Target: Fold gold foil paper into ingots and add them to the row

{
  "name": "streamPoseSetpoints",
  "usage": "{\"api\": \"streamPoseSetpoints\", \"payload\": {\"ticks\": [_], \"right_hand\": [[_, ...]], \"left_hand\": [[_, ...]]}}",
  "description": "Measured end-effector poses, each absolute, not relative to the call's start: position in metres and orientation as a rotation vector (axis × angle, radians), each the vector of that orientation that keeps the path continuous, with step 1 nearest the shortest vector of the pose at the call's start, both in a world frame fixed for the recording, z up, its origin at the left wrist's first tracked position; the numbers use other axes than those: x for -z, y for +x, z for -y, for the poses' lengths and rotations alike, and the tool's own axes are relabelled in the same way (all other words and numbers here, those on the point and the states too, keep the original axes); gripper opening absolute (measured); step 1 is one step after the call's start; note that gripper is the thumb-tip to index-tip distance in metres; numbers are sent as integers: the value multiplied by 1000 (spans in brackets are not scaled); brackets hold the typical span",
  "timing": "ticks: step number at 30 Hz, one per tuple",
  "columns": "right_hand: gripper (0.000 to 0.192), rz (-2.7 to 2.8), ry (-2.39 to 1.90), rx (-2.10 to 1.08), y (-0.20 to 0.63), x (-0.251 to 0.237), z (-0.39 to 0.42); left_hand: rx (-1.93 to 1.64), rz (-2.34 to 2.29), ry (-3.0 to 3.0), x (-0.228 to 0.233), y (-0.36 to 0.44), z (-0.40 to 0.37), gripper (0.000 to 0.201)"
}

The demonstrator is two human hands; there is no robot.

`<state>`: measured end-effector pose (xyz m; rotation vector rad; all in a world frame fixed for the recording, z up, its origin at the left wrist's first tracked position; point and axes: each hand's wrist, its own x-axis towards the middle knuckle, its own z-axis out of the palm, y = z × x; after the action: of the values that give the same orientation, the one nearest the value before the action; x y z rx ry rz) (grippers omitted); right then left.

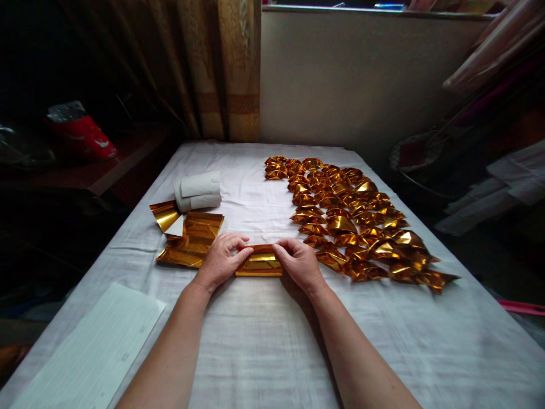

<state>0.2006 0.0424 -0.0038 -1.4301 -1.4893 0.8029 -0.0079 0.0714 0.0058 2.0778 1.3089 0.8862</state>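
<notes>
A strip of gold foil paper (259, 264), its far edge folded or rolled over, lies crosswise on the white cloth in front of me. My left hand (222, 258) pinches its left end between thumb and fingers. At the right end, my right hand (299, 262) grips the same edge with its thumb on top. Flat gold foil sheets (191, 238) lie just left of my left hand, with a curled gold sheet (165, 216) beside them. To the right of my right hand, several folded gold foil ingots (340, 224) sit in rows.
A white paper roll (198, 192) lies behind the gold sheets. A lined paper sheet (91, 346) rests at the table's near left. Beyond the cloth-covered table (264, 363) are a wall (340, 79) and a curtain (238, 68). A red container (87, 133) stands off to the left.
</notes>
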Motion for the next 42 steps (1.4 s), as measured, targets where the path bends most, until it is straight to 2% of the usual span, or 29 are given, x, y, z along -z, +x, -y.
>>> {"api": "streamPoseSetpoints", "payload": {"ticks": [6, 13, 26, 35, 39, 42], "right_hand": [[20, 1612, -1589, -474, 193, 6, -43], [15, 1760, -1694, -319, 194, 5, -46], [18, 1845, -1728, -273, 195, 5, -46], [17, 1853, -1779, -244, 194, 3, -46], [16, 1859, -1784, -237, 193, 3, -45], [12, 1844, -1779, -239, 192, 4, -45]], "left_hand": [[-938, -1441, 2196, 3, -5, -70, 14], [-866, -1533, 2277, 2, -1, -67, 10], [-816, -1594, 2255, -3, 4, -65, 9], [-764, -1667, 2330, -3, 8, -64, 17], [-743, -1736, 2301, -2, 10, -62, 5], [-769, -1774, 2266, -4, 11, -61, 21]]}}
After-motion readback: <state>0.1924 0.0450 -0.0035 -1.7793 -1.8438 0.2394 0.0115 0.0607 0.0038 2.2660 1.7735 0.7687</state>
